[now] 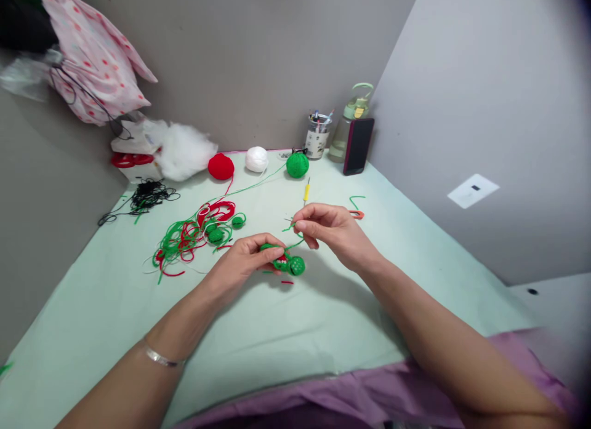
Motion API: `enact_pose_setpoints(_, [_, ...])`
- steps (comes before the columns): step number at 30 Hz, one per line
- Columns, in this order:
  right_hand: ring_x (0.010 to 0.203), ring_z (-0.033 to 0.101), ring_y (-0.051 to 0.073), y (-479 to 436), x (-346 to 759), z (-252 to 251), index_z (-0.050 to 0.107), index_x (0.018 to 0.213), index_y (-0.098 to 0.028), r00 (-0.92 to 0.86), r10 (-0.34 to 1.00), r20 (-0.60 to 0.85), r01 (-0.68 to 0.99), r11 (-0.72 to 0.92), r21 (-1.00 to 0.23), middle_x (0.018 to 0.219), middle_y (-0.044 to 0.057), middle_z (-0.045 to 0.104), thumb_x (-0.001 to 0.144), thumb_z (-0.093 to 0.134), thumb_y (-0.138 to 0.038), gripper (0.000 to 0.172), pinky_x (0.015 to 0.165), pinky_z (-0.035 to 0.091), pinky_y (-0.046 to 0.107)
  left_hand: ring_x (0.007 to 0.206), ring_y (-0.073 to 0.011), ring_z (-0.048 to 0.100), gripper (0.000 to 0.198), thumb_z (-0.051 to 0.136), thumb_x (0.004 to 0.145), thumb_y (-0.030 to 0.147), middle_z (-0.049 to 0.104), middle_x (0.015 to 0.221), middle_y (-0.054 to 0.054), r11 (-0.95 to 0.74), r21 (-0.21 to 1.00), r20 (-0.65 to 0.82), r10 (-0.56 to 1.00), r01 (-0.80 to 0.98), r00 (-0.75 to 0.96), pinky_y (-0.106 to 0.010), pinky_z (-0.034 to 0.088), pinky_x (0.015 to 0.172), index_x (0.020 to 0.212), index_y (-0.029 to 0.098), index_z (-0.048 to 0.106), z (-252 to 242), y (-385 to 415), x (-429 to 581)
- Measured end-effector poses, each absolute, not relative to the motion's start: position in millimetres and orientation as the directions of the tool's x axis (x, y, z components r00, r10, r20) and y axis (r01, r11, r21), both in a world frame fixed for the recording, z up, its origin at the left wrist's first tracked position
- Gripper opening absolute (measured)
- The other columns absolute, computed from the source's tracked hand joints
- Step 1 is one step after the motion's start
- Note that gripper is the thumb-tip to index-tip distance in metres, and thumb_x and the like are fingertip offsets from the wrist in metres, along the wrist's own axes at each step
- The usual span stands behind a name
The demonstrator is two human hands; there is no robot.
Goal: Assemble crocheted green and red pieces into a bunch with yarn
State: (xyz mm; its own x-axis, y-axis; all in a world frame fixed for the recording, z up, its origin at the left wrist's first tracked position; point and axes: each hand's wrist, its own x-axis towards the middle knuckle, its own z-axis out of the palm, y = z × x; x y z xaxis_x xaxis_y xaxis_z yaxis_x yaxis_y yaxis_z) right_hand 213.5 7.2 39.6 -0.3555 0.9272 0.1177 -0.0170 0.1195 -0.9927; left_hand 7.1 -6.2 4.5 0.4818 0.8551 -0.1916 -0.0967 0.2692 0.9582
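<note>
My left hand [247, 260] is closed around a small green and red crocheted piece [289, 264] just above the pale green table cover [286, 330]. My right hand [330, 229] pinches a thin needle with green yarn [292, 227] that runs down to the piece. The two hands are close together near the table's middle. A silver bracelet sits on my left wrist.
A tangle of green and red yarn with small green crocheted balls [198, 232] lies to the left. Red [220, 166], white [256, 159] and green [297, 165] yarn balls, a yellow-handled hook [306, 192], a pen cup [317, 136], a bottle [348, 124], a phone [358, 146] and white stuffing [184, 149] sit at the back.
</note>
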Motion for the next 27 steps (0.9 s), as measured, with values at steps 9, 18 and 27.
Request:
enact_pose_setpoints(9, [0.062,0.047,0.009,5.7,212.4,42.2,0.070,0.083,-0.015,-0.428,0.889,0.163,0.073,0.214,-0.974,0.072,0.000,0.058,0.084,0.071,-0.030,0.016,0.059,0.041,0.024,0.063,-0.0111,0.062,0.020,0.070,0.083,0.030,0.064,0.073,0.003,0.219,0.961,-0.145,0.918,-0.169,0.369,-0.020,0.046,0.055,0.099,0.021,0.062,9.8,-5.2,7.0])
enact_pose_setpoints(18, [0.058,0.049,0.008,9.0,212.8,35.4,0.067,0.086,-0.015,-0.374,0.921,0.108,-0.018,0.110,-0.994,0.071,-0.001,0.060,0.082,0.073,-0.031,0.018,0.057,0.042,0.024,0.075,-0.0103,0.062,0.022,0.072,0.080,0.025,0.068,0.089,-0.002,0.257,0.920,-0.149,0.927,-0.295,0.344,-0.021,0.050,0.071,0.098,0.016,0.065,16.2,-6.5,4.6])
enact_pose_setpoints(27, [0.057,0.049,0.008,7.9,213.4,36.1,0.069,0.086,-0.015,-0.363,0.928,0.082,-0.045,0.071,-0.996,0.067,-0.002,0.058,0.082,0.073,-0.030,0.016,0.057,0.040,0.024,0.072,-0.0129,0.062,0.022,0.071,0.082,0.034,0.065,0.080,0.000,0.083,0.983,-0.048,0.976,-0.164,0.211,-0.025,0.051,0.068,0.094,0.018,0.064,7.9,-4.9,8.2])
